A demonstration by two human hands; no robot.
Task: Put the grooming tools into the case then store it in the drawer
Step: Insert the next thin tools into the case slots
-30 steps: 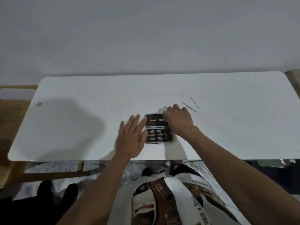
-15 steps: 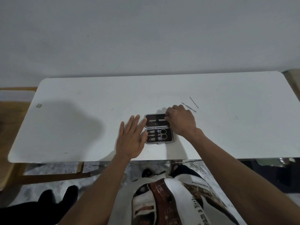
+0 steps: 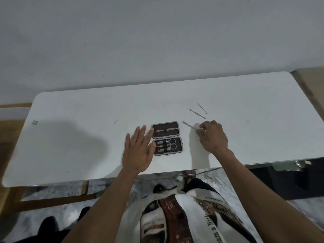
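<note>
Left hand (image 3: 138,151) lies flat, fingers spread, touching the open case (image 3: 167,138) near the table's (image 3: 70,137) front edge. Right hand (image 3: 213,135) pinches a thin metal tool (image 3: 189,125).

Person at table, seen from above. Both arms bare to past the elbow, no sleeves in view; no rings, watch or bands visible on left hand (image 3: 138,151) or right hand (image 3: 213,135). Torso: white printed top (image 3: 201,220) w/ newspaper-style graphics, blocks of dark lettering, brown vertical panel down the centre w/ a dark round button. Lower down: dark trousers (image 3: 196,184). Dark shoe (image 3: 158,188) on the marbled floor.
</note>
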